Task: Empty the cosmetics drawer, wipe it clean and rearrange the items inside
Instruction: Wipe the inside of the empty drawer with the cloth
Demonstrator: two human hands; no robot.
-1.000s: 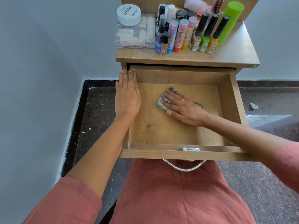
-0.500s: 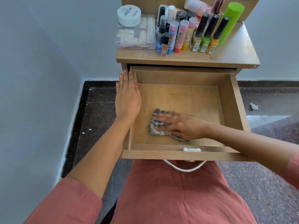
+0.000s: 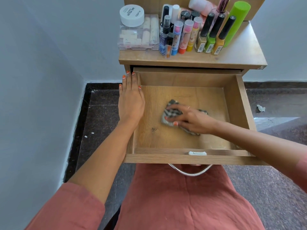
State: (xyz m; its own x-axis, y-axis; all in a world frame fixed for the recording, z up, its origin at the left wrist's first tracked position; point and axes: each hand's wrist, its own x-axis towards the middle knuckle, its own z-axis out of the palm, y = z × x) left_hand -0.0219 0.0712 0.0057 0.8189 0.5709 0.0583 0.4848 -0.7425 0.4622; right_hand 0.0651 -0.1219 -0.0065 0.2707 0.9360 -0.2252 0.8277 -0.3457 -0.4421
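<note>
Now my left hand [image 3: 131, 103] lies flat along the top of the left wall of the open drawer [image 3: 242, 103], fingers straight and together, gripping nothing, with the fingertips reaching toward the back corner. My right hand [image 3: 191, 118] is down inside the drawer, palm down, fingers stretched out and pressing on a crumpled checked cloth [image 3: 171, 112] that sits on the drawer's wooden floor near the middle, a little toward the left. Part of the cloth shows on either side of the hand; the hand is slightly blurred, so I cannot tell how the thumb lies. Apart from the cloth and my hand, the drawer holds none of the cosmetics. They stand on the tabletop [image 3: 240, 54] above it: a white jar [image 3: 132, 15] resting on a clear plastic box [image 3: 137, 37], a cluster of lip-balm tubes [image 3: 186, 35], three nail polish bottles [image 3: 211, 34] with black caps, and a tall green cylinder [image 3: 235, 19] behind them. The drawer's metal handle [image 3: 189, 172] hangs over my lap.
</note>
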